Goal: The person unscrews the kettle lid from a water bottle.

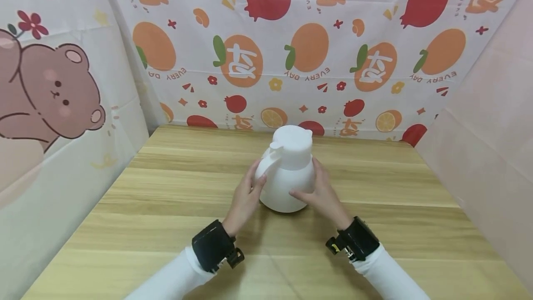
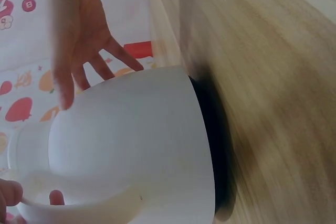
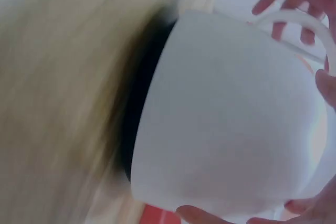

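A white jug with a rounded body, a flat-topped lid and a looped handle stands at the middle of the wooden table, handle to the left. My left hand is at the handle, thumb in front and fingers behind; in the left wrist view a fingertip shows inside the loop. My right hand holds the body's right side, its thumb across the front and its fingers spread along the far side. The jug's dark base shows near the tabletop in the right wrist view, where the wood is blurred.
The wooden table runs back to a fruit-print cloth. A cloth with a bear print hangs on the left, and a pale plain cloth on the right. Both wrists wear black camera straps.
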`<state>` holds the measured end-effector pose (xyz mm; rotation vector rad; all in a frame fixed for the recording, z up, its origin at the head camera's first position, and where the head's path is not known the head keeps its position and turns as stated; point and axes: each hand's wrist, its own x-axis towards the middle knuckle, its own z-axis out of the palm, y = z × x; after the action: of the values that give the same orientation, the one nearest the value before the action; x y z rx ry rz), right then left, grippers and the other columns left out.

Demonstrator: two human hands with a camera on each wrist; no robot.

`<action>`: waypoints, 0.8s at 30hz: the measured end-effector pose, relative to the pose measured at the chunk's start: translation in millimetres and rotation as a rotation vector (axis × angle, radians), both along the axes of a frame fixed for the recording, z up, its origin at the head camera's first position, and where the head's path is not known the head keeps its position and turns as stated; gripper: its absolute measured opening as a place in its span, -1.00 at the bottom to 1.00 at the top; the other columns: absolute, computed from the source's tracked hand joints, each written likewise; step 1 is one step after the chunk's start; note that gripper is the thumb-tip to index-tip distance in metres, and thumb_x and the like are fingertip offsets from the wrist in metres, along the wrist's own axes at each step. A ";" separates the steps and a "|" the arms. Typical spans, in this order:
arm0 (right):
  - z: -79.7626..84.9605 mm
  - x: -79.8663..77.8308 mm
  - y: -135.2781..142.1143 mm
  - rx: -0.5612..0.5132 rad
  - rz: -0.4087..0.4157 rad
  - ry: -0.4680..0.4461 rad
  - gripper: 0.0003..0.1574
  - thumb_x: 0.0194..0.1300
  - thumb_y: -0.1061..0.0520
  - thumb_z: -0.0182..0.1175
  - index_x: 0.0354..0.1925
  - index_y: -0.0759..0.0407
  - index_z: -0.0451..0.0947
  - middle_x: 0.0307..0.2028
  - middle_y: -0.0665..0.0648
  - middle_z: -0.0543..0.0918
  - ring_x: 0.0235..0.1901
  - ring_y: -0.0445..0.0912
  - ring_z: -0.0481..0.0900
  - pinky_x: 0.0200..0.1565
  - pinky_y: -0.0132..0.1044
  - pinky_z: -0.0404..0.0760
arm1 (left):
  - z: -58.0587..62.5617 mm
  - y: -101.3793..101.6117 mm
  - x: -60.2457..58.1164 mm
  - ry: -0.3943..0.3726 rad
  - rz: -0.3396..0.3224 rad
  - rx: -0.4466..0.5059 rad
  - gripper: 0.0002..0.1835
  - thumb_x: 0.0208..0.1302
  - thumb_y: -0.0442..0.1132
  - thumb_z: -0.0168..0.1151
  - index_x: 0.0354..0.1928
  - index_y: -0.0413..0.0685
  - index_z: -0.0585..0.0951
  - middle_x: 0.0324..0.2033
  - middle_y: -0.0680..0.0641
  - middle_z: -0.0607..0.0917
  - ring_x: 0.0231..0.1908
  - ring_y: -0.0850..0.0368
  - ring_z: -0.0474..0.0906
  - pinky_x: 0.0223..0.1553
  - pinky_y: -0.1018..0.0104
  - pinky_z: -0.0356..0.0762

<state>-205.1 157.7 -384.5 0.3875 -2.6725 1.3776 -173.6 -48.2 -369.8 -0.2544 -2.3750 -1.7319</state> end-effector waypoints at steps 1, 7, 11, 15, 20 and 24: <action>-1.1 0.0 -2.5 0.007 -0.012 0.008 0.39 -0.07 -0.09 0.44 0.46 0.21 -0.20 0.43 0.43 -0.01 0.36 0.29 0.09 0.28 0.39 0.18 | 0.2 -0.2 -0.2 0.002 0.001 -0.003 -0.46 0.43 -0.11 -0.05 0.39 -0.11 0.22 0.33 -0.40 0.34 0.26 -0.31 0.32 0.19 -0.31 0.37; -5.8 0.7 -9.2 0.041 -0.056 0.040 0.42 -0.07 -0.10 0.44 0.47 0.23 -0.25 0.44 0.42 -0.02 0.33 0.31 0.16 0.26 0.37 0.24 | 1.0 -0.9 0.3 -0.008 -0.002 -0.010 -0.45 0.43 -0.11 -0.05 0.39 -0.10 0.22 0.33 -0.40 0.33 0.26 -0.32 0.32 0.18 -0.31 0.38; -5.7 1.8 -7.4 0.043 -0.045 0.043 0.41 -0.06 -0.09 0.43 0.47 0.20 -0.25 0.44 0.43 -0.02 0.32 0.33 0.18 0.24 0.40 0.26 | 0.5 -1.1 1.5 -0.021 -0.008 -0.016 -0.46 0.43 -0.11 -0.05 0.39 -0.07 0.22 0.33 -0.37 0.35 0.18 -0.30 0.41 0.12 -0.27 0.45; -4.6 2.5 -3.7 0.039 -0.028 0.018 0.41 -0.06 -0.08 0.44 0.48 0.14 -0.26 0.44 0.39 -0.01 0.31 0.32 0.21 0.23 0.39 0.27 | -0.2 -0.2 3.2 -0.030 -0.013 -0.037 -0.46 0.42 -0.12 -0.03 0.39 -0.04 0.23 0.29 -0.35 0.41 -0.02 -0.22 0.55 0.00 -0.17 0.57; -3.4 2.0 0.2 0.046 -0.008 0.005 0.41 -0.06 -0.09 0.44 0.48 0.13 -0.26 0.44 0.39 0.00 0.32 0.31 0.20 0.24 0.38 0.27 | 0.7 1.2 7.4 -0.030 -0.008 -0.060 -0.46 0.41 -0.12 -0.02 0.39 -0.03 0.23 0.23 -0.37 0.46 -0.09 -0.19 0.58 -0.02 -0.14 0.57; -2.6 0.9 2.7 0.057 0.015 0.003 0.41 -0.06 -0.10 0.43 0.48 0.15 -0.26 0.44 0.40 0.01 0.34 0.31 0.17 0.25 0.39 0.24 | 1.0 2.3 11.3 -0.036 -0.006 -0.057 -0.47 0.41 -0.09 -0.02 0.38 0.02 0.24 0.24 -0.35 0.46 -0.03 -0.19 0.56 0.01 -0.17 0.55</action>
<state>-204.2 160.5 -387.1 0.4156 -2.7170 1.3060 -162.3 -45.9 -368.9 -0.2404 -2.4543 -1.6864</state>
